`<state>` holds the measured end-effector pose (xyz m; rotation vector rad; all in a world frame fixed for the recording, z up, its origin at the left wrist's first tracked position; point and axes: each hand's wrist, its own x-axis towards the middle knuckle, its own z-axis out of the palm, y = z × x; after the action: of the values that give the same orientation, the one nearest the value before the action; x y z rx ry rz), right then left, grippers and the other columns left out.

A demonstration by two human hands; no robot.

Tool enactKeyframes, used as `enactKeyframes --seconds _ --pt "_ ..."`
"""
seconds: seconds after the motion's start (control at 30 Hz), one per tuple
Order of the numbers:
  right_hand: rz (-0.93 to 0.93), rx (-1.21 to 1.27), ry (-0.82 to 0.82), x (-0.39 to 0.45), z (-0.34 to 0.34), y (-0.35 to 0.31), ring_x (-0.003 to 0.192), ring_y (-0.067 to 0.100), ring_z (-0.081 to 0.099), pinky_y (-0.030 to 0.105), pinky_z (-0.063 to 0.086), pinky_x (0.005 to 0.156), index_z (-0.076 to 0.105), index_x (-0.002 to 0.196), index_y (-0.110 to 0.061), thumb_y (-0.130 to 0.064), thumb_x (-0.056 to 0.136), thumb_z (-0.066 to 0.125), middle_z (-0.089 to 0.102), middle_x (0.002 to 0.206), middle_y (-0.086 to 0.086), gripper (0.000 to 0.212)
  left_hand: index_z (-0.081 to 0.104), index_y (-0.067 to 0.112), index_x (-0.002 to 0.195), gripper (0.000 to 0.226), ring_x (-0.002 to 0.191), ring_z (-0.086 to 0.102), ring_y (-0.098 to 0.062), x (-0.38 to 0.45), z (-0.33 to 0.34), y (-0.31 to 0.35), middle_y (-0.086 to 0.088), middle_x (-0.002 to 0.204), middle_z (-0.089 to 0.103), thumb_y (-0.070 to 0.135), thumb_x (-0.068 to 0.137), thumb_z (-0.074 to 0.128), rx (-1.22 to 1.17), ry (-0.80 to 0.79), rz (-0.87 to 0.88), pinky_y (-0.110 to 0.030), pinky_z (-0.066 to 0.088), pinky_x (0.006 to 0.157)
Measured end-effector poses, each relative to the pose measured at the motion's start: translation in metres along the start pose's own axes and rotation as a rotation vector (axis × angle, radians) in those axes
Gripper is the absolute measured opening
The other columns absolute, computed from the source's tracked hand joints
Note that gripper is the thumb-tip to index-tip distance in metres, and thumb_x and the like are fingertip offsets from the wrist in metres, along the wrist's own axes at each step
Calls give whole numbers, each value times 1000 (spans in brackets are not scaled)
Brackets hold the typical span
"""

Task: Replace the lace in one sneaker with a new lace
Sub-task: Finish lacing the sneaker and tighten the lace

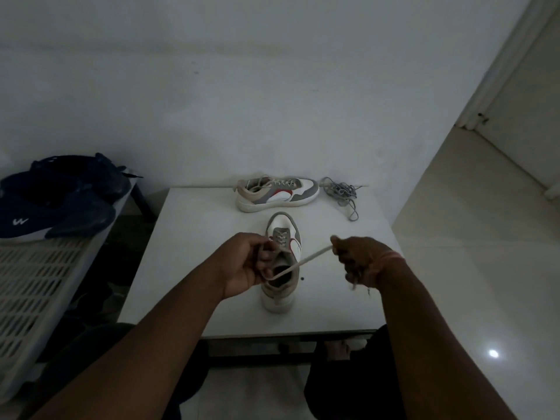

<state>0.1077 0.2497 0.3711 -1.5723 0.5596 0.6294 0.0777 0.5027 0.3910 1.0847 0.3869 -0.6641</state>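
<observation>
A white, grey and red sneaker point(283, 234) stands on the white table point(194, 237) with its toe pointing away from me. A flat cream lace point(306, 259) runs taut above its opening, from my left hand point(247, 265) to my right hand point(356, 257). My left hand pinches the lace at the sneaker's upper eyelets. My right hand grips the other stretch of the lace to the right of the sneaker, and the lace's end hangs below the fist. A loose grey lace point(341, 192) lies bundled at the table's far right.
The matching sneaker point(277, 194) lies sideways at the table's far edge, against the wall. To the left, dark blue sneakers point(57, 201) sit on a white slatted rack point(33, 283). Tiled floor stretches to the right.
</observation>
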Motion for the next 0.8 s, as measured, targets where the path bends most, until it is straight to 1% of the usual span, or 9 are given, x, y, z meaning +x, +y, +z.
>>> enactKeyframes --seconds 0.13,0.23,0.3,0.37,0.43,0.5,0.6,0.7,0.8 --pt "-329 24 74 4 59 -24 50 14 44 26 39 50 72 91 -3 -22 102 51 55 64 3 31 69 -10 108 24 78 63 -22 3 14 -7 -16 92 67 7 98 55 328 -2 44 -31 56 73" --pt "-699 -253 14 -9 95 -28 62 4 60 17 46 59 75 98 -5 -14 99 55 69 78 1 22 61 -14 123 29 99 67 -35 8 17 -13 -29 112 69 3 101 51 436 70 76 -44 57 95" --pt "-941 -599 18 -13 108 -20 85 10 65 19 48 79 75 102 -12 -14 96 58 72 94 2 18 59 -12 122 32 90 69 -28 8 15 -15 -21 100 71 4 105 38 262 35 111 -41 58 84" --pt "-1031 -802 59 -10 109 -10 97 19 63 28 49 90 75 110 -16 -8 92 57 70 104 5 26 65 -6 111 39 86 72 -27 7 5 -12 -17 95 71 -2 96 29 -120 -101 78 -39 59 79" --pt "-991 -777 78 -5 100 -3 100 21 62 32 50 94 76 112 -19 -8 91 58 69 107 6 29 64 -7 115 42 93 67 -32 12 -2 -7 -21 101 65 3 87 35 -380 -192 72 -44 58 88" --pt "-1033 -768 96 -1 92 4 97 22 63 38 53 92 78 107 -26 -18 92 63 71 104 1 23 62 -7 124 39 100 65 -32 17 0 -6 -23 110 65 13 96 43 -384 -130 78 -47 58 93" --pt "-1051 -687 158 0 87 12 93 21 61 37 51 86 80 94 -20 -16 85 75 68 100 3 12 67 0 99 30 94 68 -30 27 2 -13 -22 102 70 15 106 42 -314 40 99 -46 60 85" --pt "-803 -488 269 -5 83 16 87 10 55 21 47 73 64 95 -22 -41 74 84 58 99 -3 35 59 3 92 25 86 74 -29 30 2 -16 -18 92 71 8 107 39 -370 90 127 -48 59 84" --pt "-453 -368 107 -8 80 18 83 6 59 12 42 59 60 108 -20 -53 72 82 61 100 -3 54 58 3 88 26 69 74 -23 33 -2 -17 -15 88 66 8 106 40 -377 142 95 -40 64 70"
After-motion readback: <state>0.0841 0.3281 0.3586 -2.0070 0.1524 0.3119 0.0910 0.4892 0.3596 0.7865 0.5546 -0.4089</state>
